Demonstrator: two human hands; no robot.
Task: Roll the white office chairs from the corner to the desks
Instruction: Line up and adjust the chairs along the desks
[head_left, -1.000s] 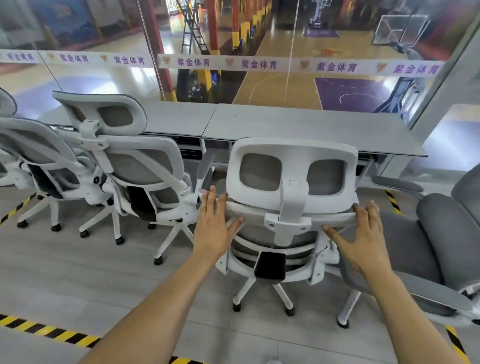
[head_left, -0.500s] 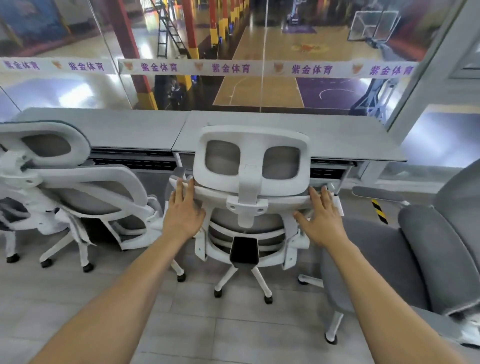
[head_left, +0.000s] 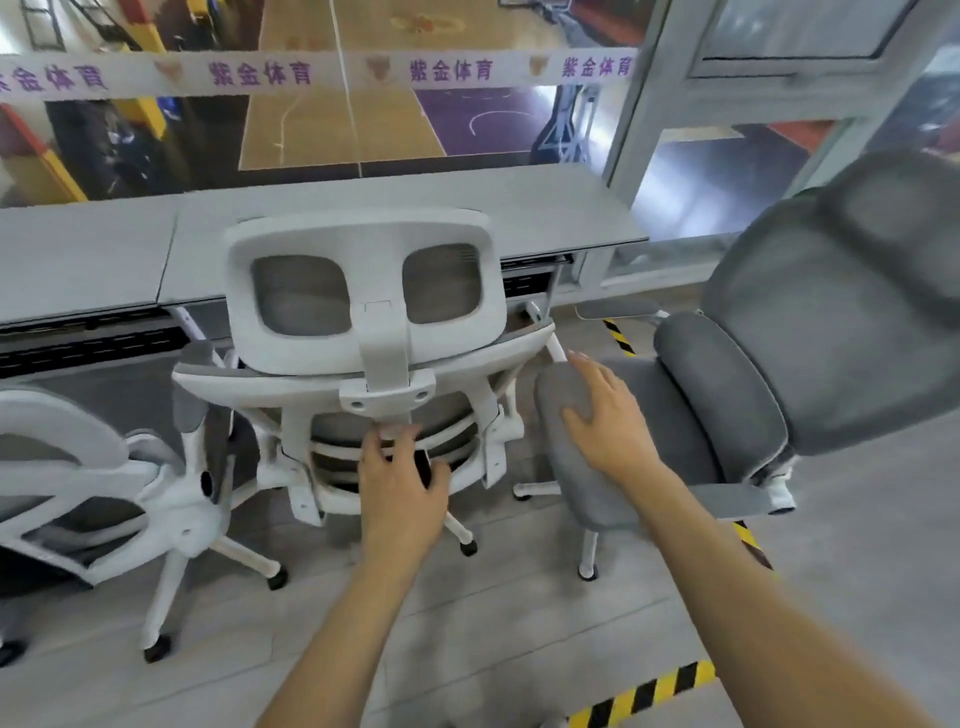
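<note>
Head view: the white chair (head_left: 358, 296) stands at the desk (head_left: 545, 208), so placing looks nearly done. My left hand (head_left: 402, 488) curls at its back frame; grasping or not, I cannot tell. My right hand (head_left: 608, 421) lies flat, released, on the grey chair (head_left: 831, 322). Next, I should fetch another. Count: two white chairs, one grey, two desks.

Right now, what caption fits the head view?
White office chair at the desk, left hand on its back, right hand resting flat on the neighbouring grey chair.
</note>
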